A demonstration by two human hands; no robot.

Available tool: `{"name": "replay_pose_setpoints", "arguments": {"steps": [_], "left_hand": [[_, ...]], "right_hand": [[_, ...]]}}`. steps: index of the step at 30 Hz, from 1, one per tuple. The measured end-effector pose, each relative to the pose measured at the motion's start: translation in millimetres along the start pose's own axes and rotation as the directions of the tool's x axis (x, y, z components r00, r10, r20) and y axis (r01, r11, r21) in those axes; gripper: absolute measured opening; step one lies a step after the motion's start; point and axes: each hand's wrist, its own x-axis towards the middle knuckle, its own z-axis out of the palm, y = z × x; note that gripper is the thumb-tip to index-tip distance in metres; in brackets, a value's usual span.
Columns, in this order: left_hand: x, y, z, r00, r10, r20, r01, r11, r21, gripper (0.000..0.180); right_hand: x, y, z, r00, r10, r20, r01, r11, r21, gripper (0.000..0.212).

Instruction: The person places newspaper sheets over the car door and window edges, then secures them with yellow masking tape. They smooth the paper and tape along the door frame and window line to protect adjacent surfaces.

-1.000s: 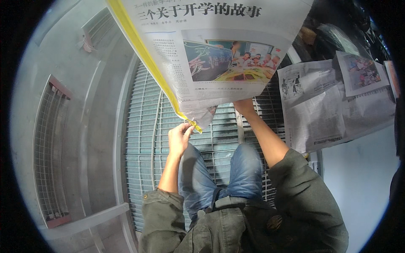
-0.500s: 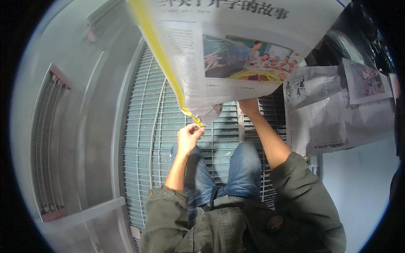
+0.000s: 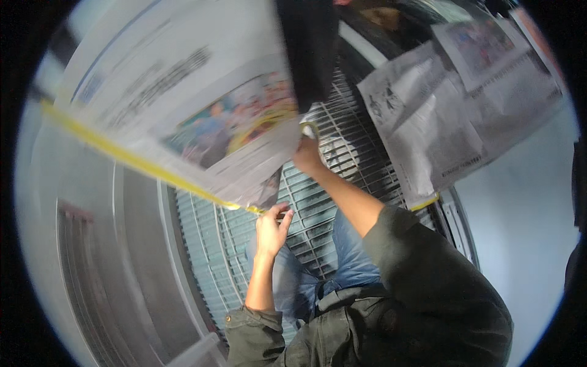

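A sheet of newspaper (image 3: 226, 116) hangs tilted in front of me, blurred by motion, with yellow tape (image 3: 140, 159) along its lower left edge. At its lower corner, where the tape ends, my left hand (image 3: 270, 231) pinches the taped edge between thumb and fingers. My right hand (image 3: 307, 156) reaches up beside the newspaper's right edge. Its fingers are closed on what looks like a roll of tape (image 3: 312, 129), yellow at the rim; the newspaper partly hides that hand.
More newspaper (image 3: 446, 122) covers a surface on the right, its lower corner edged in yellow. A dark strip (image 3: 309, 55) hangs beyond my right hand. Metal grating (image 3: 223, 244) lies below, around my knees. A grey panel with a slatted vent (image 3: 82, 275) stands on the left.
My view has turned, and the newspaper now hangs further left and more tilted. My right hand has come out from behind it, showing the roll. The left hand stays at the taped corner.
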Motion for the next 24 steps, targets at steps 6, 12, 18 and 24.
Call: {"name": "replay_pose_setpoints", "arguments": {"steps": [6,12,18,24], "left_hand": [[58.8,7.3,18.3,0.997,-0.060,-0.056,0.033,0.920,-0.390,0.049],[99.4,-3.1,29.1,0.998,-0.060,0.036,0.068,0.961,-0.269,0.051],[107.0,21.2,21.2,0.977,-0.085,0.193,0.116,0.982,-0.152,0.036],[103.3,-1.9,39.0,0.999,-0.004,-0.045,-0.005,0.979,-0.202,0.021]], "right_hand": [[-9.8,-21.8,-5.2,0.984,0.171,0.051,-0.173,0.984,0.030,0.029],[-56.2,-15.2,-56.3,0.963,0.243,0.120,-0.255,0.962,0.096,0.050],[-65.5,-17.9,-58.6,0.927,0.170,0.334,-0.275,0.914,0.298,0.063],[-73.1,0.3,-51.3,0.944,0.078,0.322,-0.216,0.882,0.419,0.065]]}}
